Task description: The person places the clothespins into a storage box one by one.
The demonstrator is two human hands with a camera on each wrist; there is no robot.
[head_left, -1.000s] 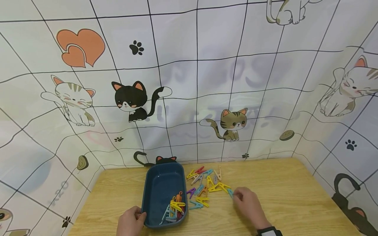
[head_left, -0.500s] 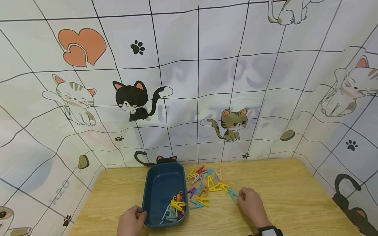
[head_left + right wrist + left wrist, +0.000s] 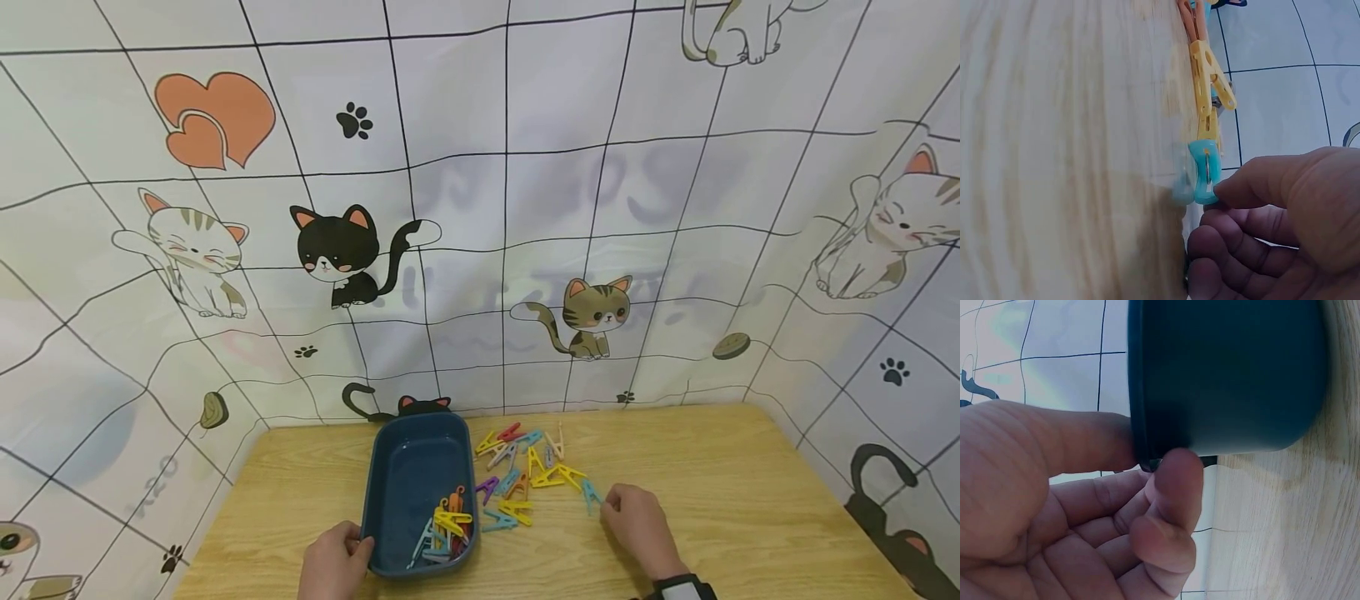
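My left hand [image 3: 333, 562] grips the rim of a dark blue plastic basket [image 3: 369, 500] at its near left corner. In the left wrist view the thumb lies on the basket's rim [image 3: 1138, 375], fingers curled on the other side. My right hand [image 3: 637, 525] pinches one end of a light blue clothespin [image 3: 591, 493] between thumb and index finger. Seen from the right wrist, that clothespin [image 3: 1205, 172] stands on edge close to the tabletop. Several clothespins [image 3: 450, 523] in yellow, orange and blue lie in the basket's near right corner.
Between basket and right hand, loose clothespins lie scattered on the wooden table [image 3: 690, 467], among them a purple one [image 3: 487, 488], a red one [image 3: 510, 432] and a yellow one [image 3: 514, 511]. A cat-print sheet [image 3: 465, 200] hangs behind the table.
My right hand has shifted slightly right and toward me, and the light blue clothespin has turned and moved slightly with it. The left hand keeps its hold on the basket.
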